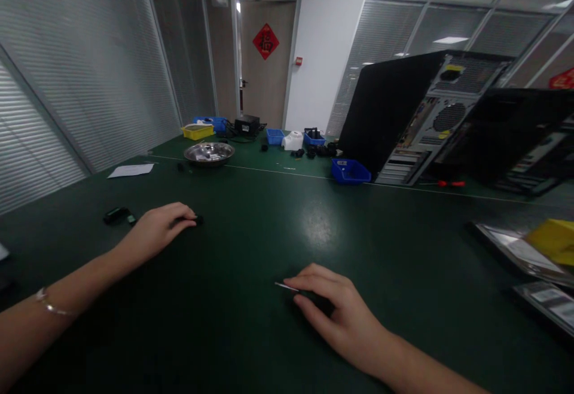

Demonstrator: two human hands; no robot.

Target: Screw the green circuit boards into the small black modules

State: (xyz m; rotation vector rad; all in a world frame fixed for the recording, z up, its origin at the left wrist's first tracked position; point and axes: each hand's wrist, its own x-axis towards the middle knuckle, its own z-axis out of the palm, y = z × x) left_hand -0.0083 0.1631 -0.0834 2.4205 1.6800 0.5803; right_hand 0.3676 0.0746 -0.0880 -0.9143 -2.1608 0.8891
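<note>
I count two slim or small things in my hands, one in each. My left hand (156, 226) pinches a small dark piece (199, 219) between thumb and fingertips; my right hand (341, 307) has its thumb and fingers closed on a slim tool (287, 286). Just left of my left hand lie two dark green-and-black parts (115, 214). Farther off I count one steel bowl (208, 161), one sheet of paper (131, 170), one yellow bin (197, 132), four blue bins (351, 179) and two computer cases (394, 101). On my right are two flat silver-topped units (520, 250), with one yellow object (556, 240) by the farther one.

The tool shows a thin, pale metal shaft, pointing left and slightly away from me, its dark body mostly covered by my fingers. The piece at my left fingertips is small and nearly black; against the dark green it blurs, so I can't fairly say what it is or whether it touches the tabletop (251, 220).

My hands are well apart, the left one farther out, with green surface between them. A pale line crosses the tabletop beyond them, passing near the bowl and the nearest blue bin. The flat units stand well off from my right hand, near the view's right edge.
</note>
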